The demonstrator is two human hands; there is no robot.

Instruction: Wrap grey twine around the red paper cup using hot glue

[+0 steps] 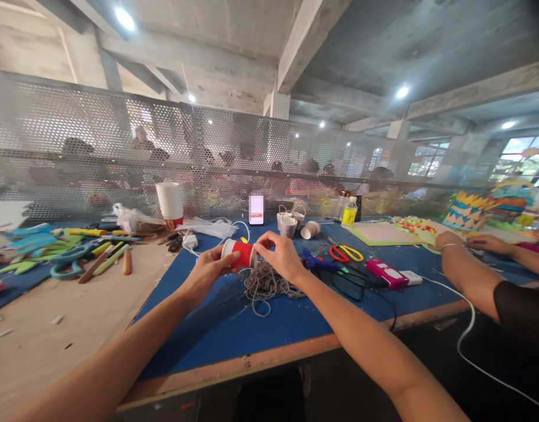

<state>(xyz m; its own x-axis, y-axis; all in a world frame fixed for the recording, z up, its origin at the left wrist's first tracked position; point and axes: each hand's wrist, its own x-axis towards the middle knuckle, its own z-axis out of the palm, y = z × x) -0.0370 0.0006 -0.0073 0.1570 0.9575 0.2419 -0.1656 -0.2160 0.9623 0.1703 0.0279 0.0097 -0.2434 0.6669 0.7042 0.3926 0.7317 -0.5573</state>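
Note:
My left hand [210, 266] is wrapped round a red paper cup [243, 253], which lies on its side in the air above the blue table mat [199, 328]. At the cup's right end, the fingers of my right hand [279, 255] are pinched together; whatever is between them is too small to make out. Below both hands sits a loose heap of grey cord [269, 286]. A blue glue gun [320, 261] lies right of my right hand. Behind it are small whitish cups [288, 225], one with a handle-like loop, and another cup [310, 230] tipped over.
Scissors [346, 253], a magenta box [387, 274] with cables and a yellow-labelled bottle [349, 212] are to the right. A phone [256, 210] stands at the back. Stacked white cups [169, 200] and tools [71, 258] occupy the left. A co-worker's arms [467, 266] reach in from the right.

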